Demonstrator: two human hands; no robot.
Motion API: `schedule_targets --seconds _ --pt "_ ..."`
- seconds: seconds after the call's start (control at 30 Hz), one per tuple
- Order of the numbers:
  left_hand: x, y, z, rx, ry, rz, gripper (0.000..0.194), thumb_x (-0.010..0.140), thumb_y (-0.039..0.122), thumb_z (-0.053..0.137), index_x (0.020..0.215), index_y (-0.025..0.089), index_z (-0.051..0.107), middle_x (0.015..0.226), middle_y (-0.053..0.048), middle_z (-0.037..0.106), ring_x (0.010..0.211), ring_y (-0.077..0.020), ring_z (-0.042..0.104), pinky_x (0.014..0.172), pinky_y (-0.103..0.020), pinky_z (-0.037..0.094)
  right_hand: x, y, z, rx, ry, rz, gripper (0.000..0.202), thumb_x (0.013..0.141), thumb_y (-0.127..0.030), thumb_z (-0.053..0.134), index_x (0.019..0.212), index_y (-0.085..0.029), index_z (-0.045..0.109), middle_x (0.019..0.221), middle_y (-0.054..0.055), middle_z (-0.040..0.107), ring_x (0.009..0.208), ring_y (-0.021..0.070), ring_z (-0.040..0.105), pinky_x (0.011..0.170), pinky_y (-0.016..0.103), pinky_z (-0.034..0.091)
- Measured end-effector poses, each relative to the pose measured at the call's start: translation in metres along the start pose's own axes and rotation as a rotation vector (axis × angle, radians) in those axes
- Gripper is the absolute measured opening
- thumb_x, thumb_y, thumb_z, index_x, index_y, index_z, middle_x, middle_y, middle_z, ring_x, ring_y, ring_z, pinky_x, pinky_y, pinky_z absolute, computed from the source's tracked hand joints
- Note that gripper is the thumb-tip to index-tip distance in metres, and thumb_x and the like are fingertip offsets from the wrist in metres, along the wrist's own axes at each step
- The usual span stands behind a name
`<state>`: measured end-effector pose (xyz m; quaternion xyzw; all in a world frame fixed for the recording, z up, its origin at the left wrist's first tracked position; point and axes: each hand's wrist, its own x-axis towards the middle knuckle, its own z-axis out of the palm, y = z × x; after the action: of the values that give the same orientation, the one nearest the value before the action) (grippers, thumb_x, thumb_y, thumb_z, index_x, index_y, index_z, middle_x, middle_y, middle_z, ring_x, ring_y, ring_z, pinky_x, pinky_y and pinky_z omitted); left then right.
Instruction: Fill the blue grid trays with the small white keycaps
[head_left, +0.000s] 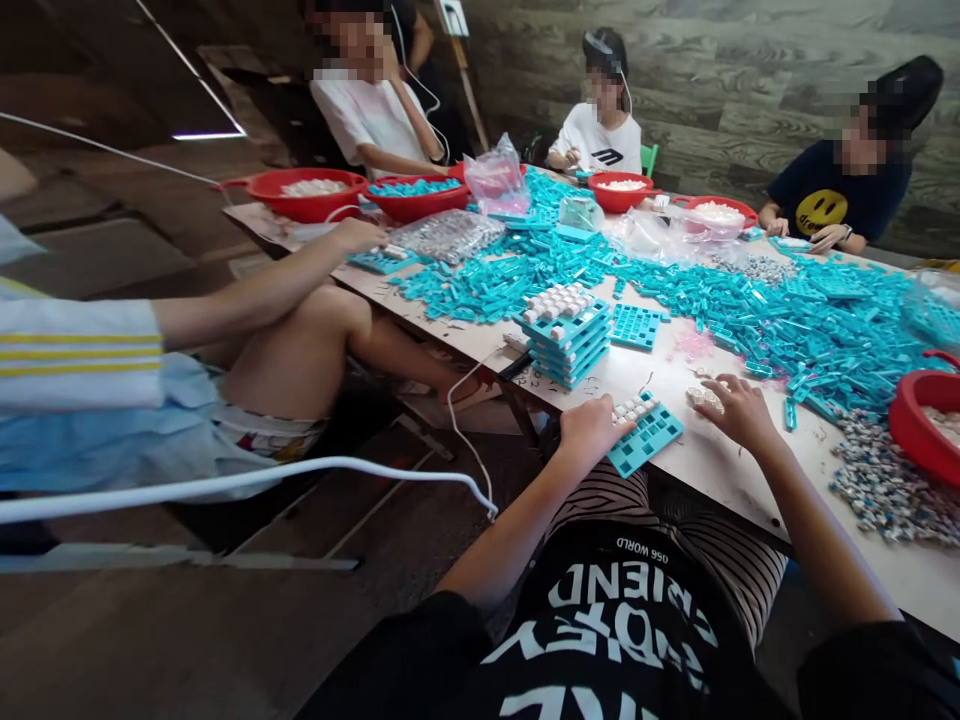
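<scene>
My left hand [590, 432] grips the left end of a turquoise grid board [654, 436] at the table's front edge. White cube-like pieces [634, 409] fill part of the board's far side, while its nearer square holes are bare. Just to the right, my right hand [742, 412] hovers with fingers spread over a small heap of white pieces [705, 399], its fingertips at or touching them. Behind my left hand stands a stack of similar turquoise boards [571, 350], topped by white pieces [559, 302]. Beside that stack lies another turquoise grid board [636, 326].
Loose turquoise parts [817, 310] cover much of the table. A red basket [926, 425] and many small metallic-looking bits [892, 480] lie at right. On the left, a person's arm [255, 295] reaches to the table, and a white cable [247, 485] crosses low. Others sit across.
</scene>
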<state>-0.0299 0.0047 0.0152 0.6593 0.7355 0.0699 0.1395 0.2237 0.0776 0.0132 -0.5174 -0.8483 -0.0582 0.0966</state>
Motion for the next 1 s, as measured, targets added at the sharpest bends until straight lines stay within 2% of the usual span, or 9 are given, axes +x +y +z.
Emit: schedule_targets --seconds 0.1,0.2,0.3,0.4,0.53,0.6,0.73,1.0 --pt "0.0 -0.003 0.0 -0.016 0.019 -0.109 0.059 0.073 0.07 0.045 0.101 0.019 0.057 0.094 -0.011 0.067 0.089 -0.0265 0.062 0.071 -0.033 0.046 0.02 -0.001 0.016 -0.095 -0.086 0.136 0.078 0.074 -0.068 0.048 0.137 -0.025 0.035 0.138 0.019 0.035 0.12 0.0412 0.035 0.088 0.058 0.034" --pt "0.004 -0.002 0.0 -0.033 0.045 -0.163 0.061 0.075 0.07 0.042 0.104 0.018 0.056 0.096 -0.012 0.067 0.089 -0.0264 0.063 0.071 -0.033 0.046 0.038 -0.001 0.032 -0.076 -0.142 0.187 0.082 0.075 -0.071 0.043 0.141 -0.025 0.026 0.14 0.02 0.032 0.122 0.0401 0.034 0.091 0.059 0.031" --pt "0.007 0.001 0.0 -0.049 0.044 -0.167 0.061 0.076 0.069 0.041 0.105 0.017 0.055 0.094 -0.012 0.067 0.089 -0.0263 0.063 0.072 -0.033 0.046 0.051 0.001 0.039 -0.05 -0.144 0.201 0.072 0.081 -0.065 0.037 0.139 -0.024 0.029 0.138 0.019 0.036 0.12 0.0384 0.038 0.09 0.057 0.033" --pt "0.009 0.003 -0.001 -0.07 0.033 -0.154 0.061 0.077 0.067 0.042 0.107 0.016 0.054 0.095 -0.013 0.067 0.091 -0.0265 0.063 0.073 -0.033 0.046 0.058 0.005 0.041 -0.042 -0.12 0.191 0.059 0.084 -0.056 0.035 0.133 -0.023 0.039 0.132 0.017 0.042 0.113 0.037 0.043 0.086 0.053 0.036" --pt "0.01 0.004 0.001 -0.093 0.054 -0.138 0.06 0.078 0.066 0.042 0.106 0.015 0.053 0.095 -0.012 0.067 0.09 -0.0268 0.063 0.073 -0.035 0.047 0.06 0.011 0.043 -0.044 -0.078 0.113 0.042 0.086 -0.046 0.037 0.113 -0.021 0.057 0.115 0.015 0.053 0.102 0.0318 0.048 0.083 0.044 0.038" --pt "0.01 0.005 0.002 -0.096 0.066 -0.128 0.06 0.078 0.067 0.04 0.106 0.015 0.053 0.094 -0.012 0.067 0.09 -0.0263 0.063 0.073 -0.034 0.046 0.059 0.012 0.044 -0.049 -0.069 0.072 0.036 0.086 -0.041 0.038 0.104 -0.019 0.061 0.107 0.015 0.055 0.099 0.03 0.048 0.082 0.042 0.037" --pt "0.008 0.006 0.002 -0.104 0.036 -0.094 0.059 0.082 0.065 0.032 0.106 0.015 0.054 0.094 -0.012 0.066 0.09 -0.025 0.063 0.074 -0.033 0.045 0.046 0.011 0.042 -0.065 -0.049 0.028 0.031 0.085 -0.035 0.041 0.097 -0.015 0.061 0.099 0.015 0.057 0.094 0.0278 0.048 0.08 0.038 0.037" --pt "0.002 0.012 0.001 -0.095 -0.072 0.109 0.057 0.081 0.065 0.033 0.105 0.018 0.056 0.095 -0.01 0.067 0.089 -0.0256 0.062 0.075 -0.034 0.045 -0.002 0.014 0.024 -0.008 -0.015 -0.153 0.026 0.087 -0.033 0.04 0.085 -0.016 0.059 0.091 0.012 0.056 0.081 0.0214 0.052 0.073 0.033 0.039"
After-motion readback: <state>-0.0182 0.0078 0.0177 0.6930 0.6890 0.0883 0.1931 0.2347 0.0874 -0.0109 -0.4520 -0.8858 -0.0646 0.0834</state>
